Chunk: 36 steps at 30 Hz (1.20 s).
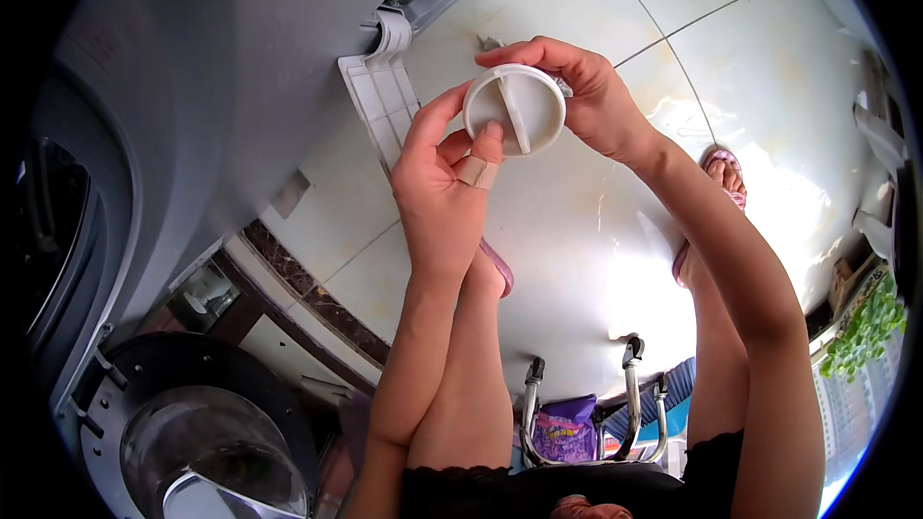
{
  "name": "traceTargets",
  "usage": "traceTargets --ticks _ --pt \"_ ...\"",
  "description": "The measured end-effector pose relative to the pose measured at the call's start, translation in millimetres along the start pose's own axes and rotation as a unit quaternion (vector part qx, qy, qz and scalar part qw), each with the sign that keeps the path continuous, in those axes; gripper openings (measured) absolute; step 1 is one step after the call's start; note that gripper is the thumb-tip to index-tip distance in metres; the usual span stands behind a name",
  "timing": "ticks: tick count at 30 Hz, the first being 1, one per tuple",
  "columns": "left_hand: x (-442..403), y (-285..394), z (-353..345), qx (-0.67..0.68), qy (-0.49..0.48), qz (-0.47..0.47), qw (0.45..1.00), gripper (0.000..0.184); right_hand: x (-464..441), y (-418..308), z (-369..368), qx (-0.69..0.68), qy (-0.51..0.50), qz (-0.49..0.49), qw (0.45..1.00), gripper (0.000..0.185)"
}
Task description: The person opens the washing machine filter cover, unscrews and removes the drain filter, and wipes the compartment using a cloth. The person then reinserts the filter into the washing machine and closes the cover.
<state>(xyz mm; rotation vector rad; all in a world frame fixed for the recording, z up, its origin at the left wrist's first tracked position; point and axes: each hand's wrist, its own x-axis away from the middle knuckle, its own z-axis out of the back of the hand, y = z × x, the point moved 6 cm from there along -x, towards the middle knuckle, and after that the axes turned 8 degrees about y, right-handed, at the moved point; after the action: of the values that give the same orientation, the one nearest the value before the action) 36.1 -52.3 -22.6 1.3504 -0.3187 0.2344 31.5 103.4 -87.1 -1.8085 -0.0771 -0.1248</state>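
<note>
A round white washing-machine filter cap (541,108) with a raised bar across its face is held up above the tiled floor. My left hand (444,159), with a plaster round its thumb, grips the lower left of the cap, thumb on its face. From the right side, my right hand (591,96) has its fingers closed round the cap's upper rim and back. The part behind the cap is mostly hidden. Just left of the hands, a white ribbed flap (370,101) hangs open at the foot of the grey washing machine (260,67).
The washer's round door (207,423) stands open at lower left. Below me are a stool's metal legs (633,394) and a purple packet (565,430). My slippered feet rest on pale tiles (577,231). A green plant (865,332) is at far right.
</note>
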Motion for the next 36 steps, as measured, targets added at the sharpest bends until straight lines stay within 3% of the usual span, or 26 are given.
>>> traceTargets --ticks 3,5,7,9,12,17,21,24,27,30,34,36 --pt "-0.3 1.9 3.3 -0.03 0.058 -0.009 0.998 0.034 10.5 -35.0 9.0 0.213 0.117 0.097 0.965 0.022" --pt "-0.9 10.2 2.8 -0.057 0.087 -0.022 0.994 0.033 28.3 -48.9 24.1 0.293 0.192 0.021 0.937 0.02" --pt "-1.5 15.6 0.5 -0.071 0.096 -0.061 0.991 0.034 39.0 -70.6 13.5 0.275 0.122 0.106 0.948 0.015" --pt "-1.8 16.6 -4.5 -0.075 0.08 -0.123 0.986 0.036 41.1 -72.6 -1.2 0.329 0.066 0.08 0.939 0.023" --pt "2.7 24.8 -15.0 -0.156 0.063 -0.163 0.972 0.041 30.5 -63.0 -2.8 0.309 0.109 0.035 0.944 0.027" --pt "5.0 36.5 -16.8 -0.183 0.047 -0.26 0.947 0.047 10.4 -49.6 6.0 0.244 0.178 -0.037 0.953 0.028" --pt "5.8 55.1 14.9 -0.279 0.116 -0.375 0.877 0.042 -30.5 -25.1 9.4 0.196 0.286 0.027 0.938 0.028" --pt "10.3 54.8 45.3 -0.304 0.191 -0.375 0.854 0.038 -44.6 -12.0 1.7 0.178 0.322 -0.014 0.93 0.026" --pt "11.2 43.7 59.5 -0.275 0.202 -0.335 0.878 0.037 -49.9 -7.0 1.7 0.123 0.369 -0.001 0.921 0.026" --pt "8.6 35.0 63.9 -0.264 0.188 -0.303 0.896 0.041 -64.5 -12.6 -11.6 0.175 0.362 0.144 0.904 0.029" --pt "6.1 19.2 68.3 -0.227 0.179 -0.242 0.926 0.045 -92.8 -13.8 -13.4 0.206 0.412 0.143 0.876 0.025" --pt "5.2 14.8 68.9 -0.219 0.171 -0.237 0.931 0.045 -96.3 -7.1 -10.3 0.11 0.385 0.055 0.915 0.027"
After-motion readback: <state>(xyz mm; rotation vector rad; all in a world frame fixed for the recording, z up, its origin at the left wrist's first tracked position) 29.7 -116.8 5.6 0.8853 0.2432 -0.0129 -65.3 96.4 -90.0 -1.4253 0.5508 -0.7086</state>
